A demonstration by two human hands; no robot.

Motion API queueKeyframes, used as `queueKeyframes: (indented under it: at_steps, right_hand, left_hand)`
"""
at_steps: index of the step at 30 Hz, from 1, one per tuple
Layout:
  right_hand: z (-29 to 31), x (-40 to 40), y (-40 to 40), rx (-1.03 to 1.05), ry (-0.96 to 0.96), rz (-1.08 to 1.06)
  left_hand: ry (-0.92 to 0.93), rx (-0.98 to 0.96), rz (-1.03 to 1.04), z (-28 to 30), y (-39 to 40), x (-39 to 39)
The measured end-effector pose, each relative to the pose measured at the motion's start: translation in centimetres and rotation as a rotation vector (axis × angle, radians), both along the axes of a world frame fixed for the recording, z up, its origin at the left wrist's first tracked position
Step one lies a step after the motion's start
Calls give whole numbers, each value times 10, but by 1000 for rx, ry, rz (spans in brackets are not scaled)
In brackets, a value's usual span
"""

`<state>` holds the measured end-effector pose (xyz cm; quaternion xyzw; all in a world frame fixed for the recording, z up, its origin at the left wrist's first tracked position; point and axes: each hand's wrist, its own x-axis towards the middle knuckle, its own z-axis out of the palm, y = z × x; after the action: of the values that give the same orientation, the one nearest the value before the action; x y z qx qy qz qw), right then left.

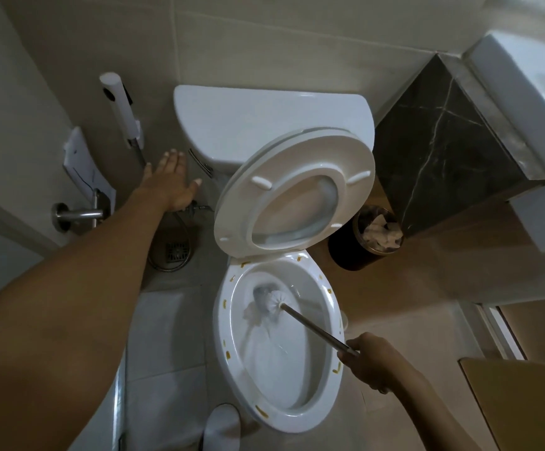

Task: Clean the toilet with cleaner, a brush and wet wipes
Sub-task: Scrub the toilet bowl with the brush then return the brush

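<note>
A white toilet stands in the middle, its bowl rim [224, 340] dotted with small yellow-brown marks. The seat and lid [359, 164] are raised against the cistern [264, 115]. My right hand [370, 359] grips the metal handle of a toilet brush [316, 328]; its white head [272, 301] is down inside the bowl near the water. My left hand [172, 182] is stretched out with straight fingers, just left of the chrome flush lever [201, 162] on the cistern's side, holding nothing. No cleaner bottle or wipes show.
A bidet sprayer [120, 105] hangs on the wall at left, its hose looping over a floor drain [176, 252]. A paper holder [80, 203] is on the left wall. A dark bin [367, 237] with crumpled paper stands right of the toilet, under a dark marble vanity [443, 141]. My white slipper [220, 428] is beside the bowl.
</note>
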<state>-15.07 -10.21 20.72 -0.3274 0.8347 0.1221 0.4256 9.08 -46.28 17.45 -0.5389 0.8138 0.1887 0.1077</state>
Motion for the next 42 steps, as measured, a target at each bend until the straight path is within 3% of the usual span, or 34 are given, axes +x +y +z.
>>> queueKeyframes:
  at_steps: [12,23,34,42]
  right_hand:
    - [22,-31,26,-42,43,130]
    - [29,-102,65,-162,18,184]
    - [53,-192,103,-267,-102,101]
    - [81,-227,129,-255,-137,-8]
  left_hand:
    - [149,-140,-29,88,44,-72]
    - [238,-259,-158,119,106,-187]
    - [-141,-440,-347,113,121,-261]
    - [-269,-421,-414,113,125,-287]
